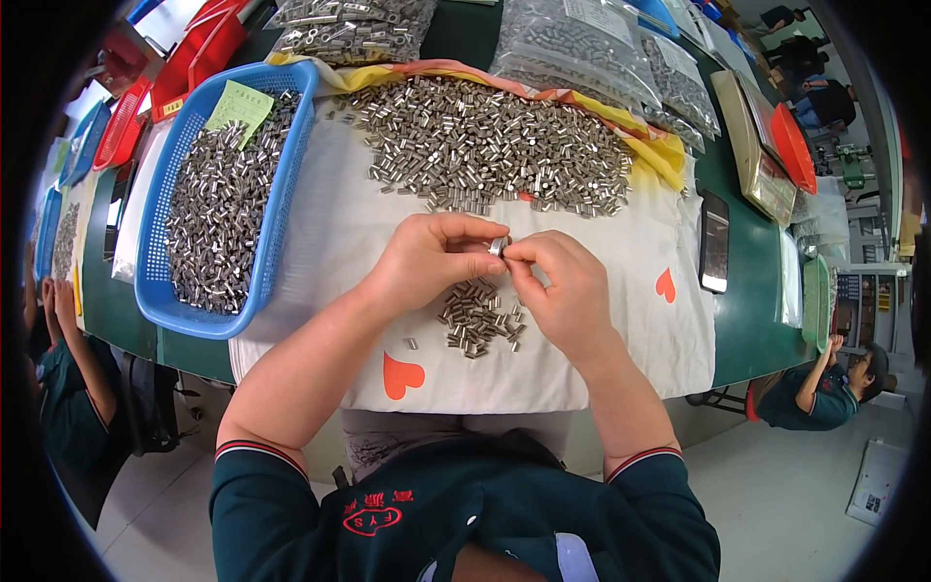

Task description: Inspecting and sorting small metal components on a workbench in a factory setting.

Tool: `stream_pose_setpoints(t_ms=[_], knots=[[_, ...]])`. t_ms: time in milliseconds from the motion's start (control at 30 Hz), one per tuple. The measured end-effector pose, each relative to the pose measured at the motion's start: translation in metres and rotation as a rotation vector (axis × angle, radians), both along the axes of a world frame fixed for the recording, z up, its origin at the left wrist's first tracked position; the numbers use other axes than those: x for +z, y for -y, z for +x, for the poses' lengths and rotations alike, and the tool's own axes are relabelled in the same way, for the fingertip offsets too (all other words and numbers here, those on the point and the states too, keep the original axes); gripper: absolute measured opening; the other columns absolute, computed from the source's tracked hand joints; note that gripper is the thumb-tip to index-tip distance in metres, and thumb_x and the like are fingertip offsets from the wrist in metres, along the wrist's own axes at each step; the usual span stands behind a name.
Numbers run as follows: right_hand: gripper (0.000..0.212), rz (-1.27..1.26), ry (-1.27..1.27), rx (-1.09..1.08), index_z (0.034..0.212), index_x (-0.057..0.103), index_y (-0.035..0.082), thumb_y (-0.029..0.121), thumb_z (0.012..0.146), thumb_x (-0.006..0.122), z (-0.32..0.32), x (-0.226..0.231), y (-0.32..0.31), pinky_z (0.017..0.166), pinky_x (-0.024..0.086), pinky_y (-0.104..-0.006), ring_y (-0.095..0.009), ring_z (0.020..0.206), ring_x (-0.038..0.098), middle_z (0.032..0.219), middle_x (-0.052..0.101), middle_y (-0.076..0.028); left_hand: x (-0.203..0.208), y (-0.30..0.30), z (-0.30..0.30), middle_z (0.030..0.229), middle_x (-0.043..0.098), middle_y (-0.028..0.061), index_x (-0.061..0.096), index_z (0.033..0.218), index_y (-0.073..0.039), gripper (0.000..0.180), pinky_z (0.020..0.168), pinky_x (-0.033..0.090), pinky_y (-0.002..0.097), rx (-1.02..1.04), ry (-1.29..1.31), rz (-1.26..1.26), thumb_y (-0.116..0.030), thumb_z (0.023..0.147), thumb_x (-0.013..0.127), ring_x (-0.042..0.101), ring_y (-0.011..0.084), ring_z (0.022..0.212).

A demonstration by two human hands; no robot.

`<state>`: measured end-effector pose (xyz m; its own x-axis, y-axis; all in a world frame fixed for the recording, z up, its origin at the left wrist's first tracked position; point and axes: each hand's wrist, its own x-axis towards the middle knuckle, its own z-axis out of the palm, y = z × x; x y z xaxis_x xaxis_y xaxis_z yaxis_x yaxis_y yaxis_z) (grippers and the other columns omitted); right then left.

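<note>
Between my two hands, above the white cloth, is a small shiny metal cylinder. My left hand pinches it between thumb and fingers. My right hand meets it from the other side, thumb and forefinger closed at its end; whether a second small part is in that pinch is hidden. Just below my hands lies a small heap of short metal cylinders, with one loose cylinder to its left. Beyond my hands spreads a large pile of the same kind of cylinders.
At left stands a blue perforated basket of metal cylinders with a green paper slip. Clear bags of metal parts line the back. A phone and a red tray lie right. Other people sit at both sides.
</note>
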<state>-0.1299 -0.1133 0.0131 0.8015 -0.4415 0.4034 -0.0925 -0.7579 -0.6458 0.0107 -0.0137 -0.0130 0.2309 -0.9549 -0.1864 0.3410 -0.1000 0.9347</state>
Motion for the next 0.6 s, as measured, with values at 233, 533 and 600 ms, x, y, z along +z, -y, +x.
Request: stream_pose_setpoints(t_ms=[233, 533, 600], knots=[[0.011, 0.566, -0.250, -0.001, 0.082, 0.059, 0.002, 0.005, 0.072, 0.062, -0.007, 0.006, 0.014, 0.058, 0.045, -0.0236, -0.013, 0.061, 0.056, 0.072, 0.061, -0.005, -0.001, 0.000, -0.001, 0.083, 0.062, 0.0055, 0.057, 0.102, 0.003, 0.032, 0.068, 0.048, 0.0205, -0.083, 0.023, 0.031, -0.004, 0.073, 0.067, 0.058, 0.0082, 0.075], [0.012, 0.157, -0.393, -0.329, 0.084, 0.059, 0.003, 0.011, 0.075, 0.059, -0.003, -0.012, 0.058, 0.060, 0.044, -0.0276, -0.016, 0.064, 0.055, 0.072, 0.059, -0.006, 0.004, -0.001, -0.006, 0.079, 0.060, 0.0005, 0.061, 0.098, -0.002, 0.031, 0.066, 0.045, 0.0196, -0.192, 0.317, 0.069, -0.004, 0.068, 0.070, 0.053, 0.0048, 0.071], [0.011, 0.114, -0.383, -0.319, 0.083, 0.059, 0.005, 0.012, 0.074, 0.058, 0.004, -0.017, 0.058, 0.062, 0.045, -0.0324, -0.023, 0.067, 0.057, 0.073, 0.059, -0.009, 0.002, 0.001, -0.005, 0.079, 0.062, 0.0026, 0.062, 0.097, -0.002, 0.030, 0.068, 0.046, 0.0210, -0.176, 0.294, 0.069, -0.006, 0.068, 0.071, 0.055, 0.0061, 0.071]])
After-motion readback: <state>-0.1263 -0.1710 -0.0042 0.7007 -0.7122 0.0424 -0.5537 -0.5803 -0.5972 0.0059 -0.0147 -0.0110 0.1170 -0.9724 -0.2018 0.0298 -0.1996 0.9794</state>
